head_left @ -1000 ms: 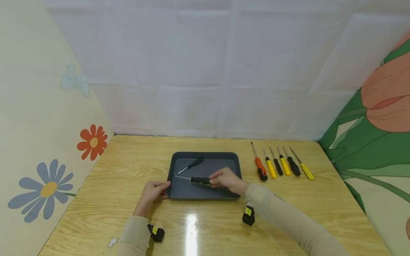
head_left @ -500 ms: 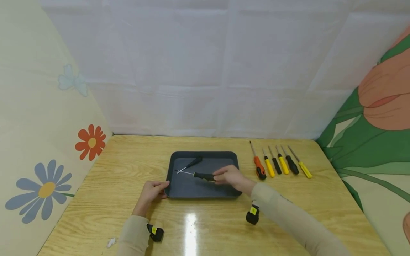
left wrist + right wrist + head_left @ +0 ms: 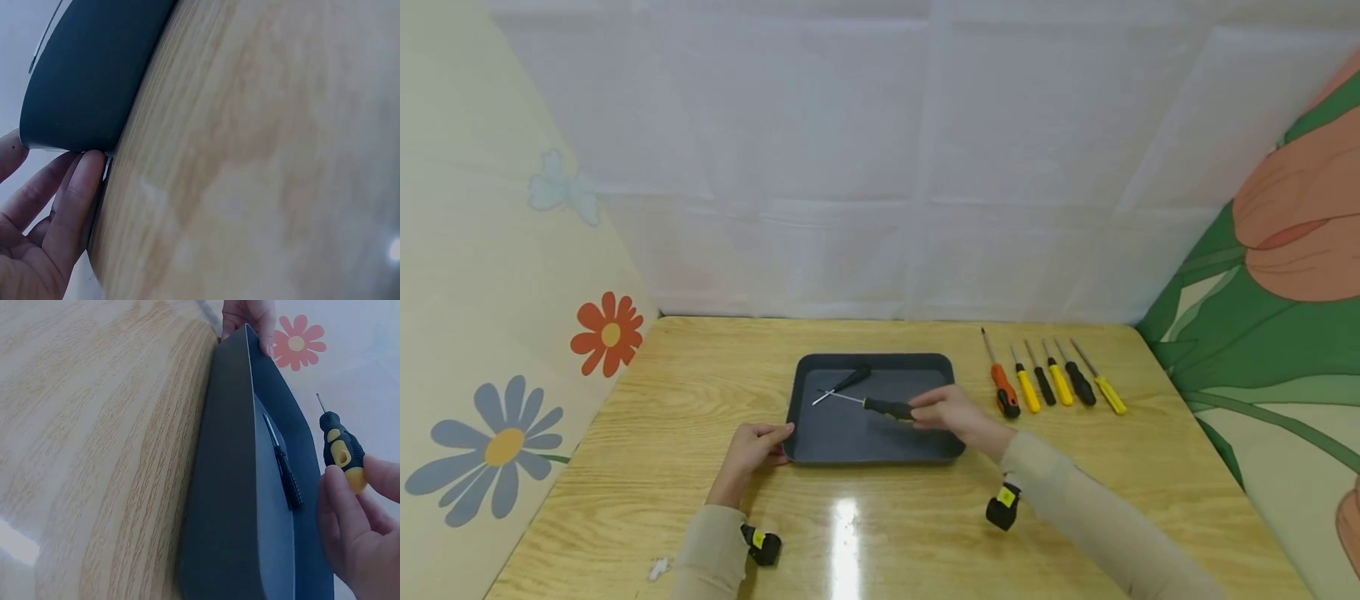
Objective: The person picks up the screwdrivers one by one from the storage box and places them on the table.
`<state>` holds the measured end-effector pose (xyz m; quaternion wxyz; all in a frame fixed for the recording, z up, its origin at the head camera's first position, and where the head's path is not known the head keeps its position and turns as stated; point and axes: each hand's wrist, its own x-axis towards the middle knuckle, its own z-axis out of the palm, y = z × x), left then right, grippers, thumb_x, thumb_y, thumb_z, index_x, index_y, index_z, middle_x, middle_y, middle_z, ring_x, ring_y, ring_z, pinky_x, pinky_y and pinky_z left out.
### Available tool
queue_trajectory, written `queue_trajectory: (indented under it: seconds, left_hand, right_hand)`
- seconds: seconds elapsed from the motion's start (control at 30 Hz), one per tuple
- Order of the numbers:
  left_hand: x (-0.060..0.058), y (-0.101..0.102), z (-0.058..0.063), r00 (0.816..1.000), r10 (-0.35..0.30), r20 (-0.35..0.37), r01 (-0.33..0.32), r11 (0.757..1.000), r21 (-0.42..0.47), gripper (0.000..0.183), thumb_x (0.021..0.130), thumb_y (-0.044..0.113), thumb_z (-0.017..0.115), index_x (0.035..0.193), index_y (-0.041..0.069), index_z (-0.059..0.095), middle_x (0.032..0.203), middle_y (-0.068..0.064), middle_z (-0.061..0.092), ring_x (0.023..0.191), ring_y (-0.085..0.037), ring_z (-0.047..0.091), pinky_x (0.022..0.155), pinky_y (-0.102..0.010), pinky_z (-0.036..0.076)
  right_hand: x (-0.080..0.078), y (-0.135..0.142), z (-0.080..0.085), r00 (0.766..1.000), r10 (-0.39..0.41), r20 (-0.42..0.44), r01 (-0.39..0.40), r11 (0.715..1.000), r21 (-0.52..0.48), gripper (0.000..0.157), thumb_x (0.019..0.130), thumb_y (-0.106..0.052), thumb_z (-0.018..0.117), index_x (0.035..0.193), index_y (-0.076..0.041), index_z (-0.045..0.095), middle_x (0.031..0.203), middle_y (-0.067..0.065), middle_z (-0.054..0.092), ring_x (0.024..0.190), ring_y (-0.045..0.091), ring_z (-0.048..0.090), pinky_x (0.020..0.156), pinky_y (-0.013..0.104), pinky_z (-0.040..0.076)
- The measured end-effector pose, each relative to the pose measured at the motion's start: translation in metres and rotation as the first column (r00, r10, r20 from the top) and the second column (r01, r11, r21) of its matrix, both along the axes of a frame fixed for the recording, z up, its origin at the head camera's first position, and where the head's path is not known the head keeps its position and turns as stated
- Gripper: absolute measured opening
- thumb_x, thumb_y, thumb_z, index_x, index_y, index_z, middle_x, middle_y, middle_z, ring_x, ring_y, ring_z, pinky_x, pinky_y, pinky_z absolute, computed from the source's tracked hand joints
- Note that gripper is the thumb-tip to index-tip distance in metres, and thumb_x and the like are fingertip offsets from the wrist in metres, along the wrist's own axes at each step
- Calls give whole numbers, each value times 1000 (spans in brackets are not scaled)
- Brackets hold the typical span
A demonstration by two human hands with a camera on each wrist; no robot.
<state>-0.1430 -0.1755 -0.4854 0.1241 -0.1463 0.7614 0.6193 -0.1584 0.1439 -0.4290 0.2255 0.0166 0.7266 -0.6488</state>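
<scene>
My right hand [image 3: 951, 412] pinches the end of a screwdriver [image 3: 887, 408] with a black and yellow handle. It is held above the dark grey tray [image 3: 872, 454], its thin shaft pointing left. In the head view that shaft crosses over the shaft of a black-handled screwdriver [image 3: 853, 379] lying in the tray. The right wrist view shows the held screwdriver [image 3: 340, 450] raised above the tray's floor, gripped between thumb and fingers. At the tray's near left corner, my left hand [image 3: 754, 448] grips the side, thumb at the rim and fingers low against the outer wall [image 3: 81, 87].
To the right of the tray, several screwdrivers lie in a row: an orange and black one [image 3: 1004, 390], yellow ones [image 3: 1028, 392] and black ones [image 3: 1079, 385]. A white scrap [image 3: 658, 569] is on the wooden table [image 3: 700, 358] at front left. A white sheet [image 3: 850, 167] hangs behind.
My right hand has moved right and a little away from me with the screwdriver, whose shaft now crosses the lying one in view. My left hand stays on the tray's corner.
</scene>
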Motion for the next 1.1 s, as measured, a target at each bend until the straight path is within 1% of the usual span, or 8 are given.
queue_trajectory:
  seconds: [0.2, 0.33, 0.47, 0.63, 0.77, 0.9, 1.0, 1.1]
  left_hand:
    - [0, 0, 0, 1000, -3, -5, 3, 1000, 0, 29, 86, 12, 63, 96, -15, 63, 68, -6, 59, 58, -13, 57, 58, -30, 56]
    - [0, 0, -1, 1000, 0, -10, 0, 1000, 9, 28, 86, 11, 62, 95, -16, 63, 67, -6, 59, 57, -13, 57, 57, -30, 56]
    - [0, 0, 0, 1000, 1, -8, 0, 1000, 12, 29, 86, 11, 63, 96, -16, 63, 66, -6, 59, 56, -13, 57, 56, -29, 56]
    - [0, 0, 0, 1000, 2, -6, -2, 1000, 13, 30, 86, 12, 63, 97, -16, 63, 65, -6, 59, 55, -13, 57, 56, -29, 56]
    - [0, 0, 0, 1000, 5, -2, -5, 1000, 10, 30, 86, 13, 64, 97, -15, 63, 66, -6, 60, 55, -14, 58, 56, -30, 56]
    - [0, 0, 1, 1000, 4, 0, -4, 1000, 6, 30, 86, 13, 63, 97, -15, 63, 67, -6, 61, 55, -14, 58, 56, -30, 56]
    - [0, -1, 0, 1000, 1, 1, -1, 1000, 9, 30, 86, 13, 63, 97, -15, 63, 67, -7, 61, 55, -14, 58, 56, -30, 56]
    - [0, -1, 1, 1000, -3, 2, 3, 1000, 11, 31, 86, 13, 63, 97, -15, 63, 67, -7, 61, 56, -14, 58, 56, -30, 56]
  right_hand:
    - [2, 7, 1, 999, -29, 19, 30, 999, -41, 34, 86, 7, 53, 118, 18, 48, 117, 28, 50, 87, 21, 63, 83, 37, 51]
    - [3, 11, 1, 998, -56, 22, 57, 997, -47, 34, 86, 7, 55, 117, 18, 49, 113, 25, 53, 81, 16, 63, 84, 38, 50]
    - [5, 17, 3, 997, -69, 24, 70, 996, -48, 35, 86, 5, 55, 118, 18, 48, 112, 23, 53, 80, 15, 63, 87, 40, 48]
    - [7, 25, 7, 996, -80, 25, 81, 996, -30, 35, 87, 3, 55, 120, 16, 48, 118, 25, 50, 85, 17, 63, 92, 45, 43]
    - [8, 31, 7, 995, -99, 13, 100, 994, -35, 36, 87, 4, 55, 121, 16, 47, 125, 28, 44, 85, 17, 63, 90, 41, 46]
    - [9, 37, 5, 992, -126, 22, 127, 991, -49, 37, 87, 3, 55, 121, 16, 47, 128, 29, 40, 83, 14, 63, 88, 39, 48]
    - [10, 42, 3, 990, -143, 16, 143, 988, -51, 37, 87, 2, 56, 121, 15, 48, 125, 27, 44, 81, 14, 64, 87, 39, 48]
    - [10, 46, 2, 989, -150, -1, 150, 986, -70, 38, 87, 3, 56, 121, 17, 46, 115, 23, 51, 79, 13, 64, 85, 37, 50]
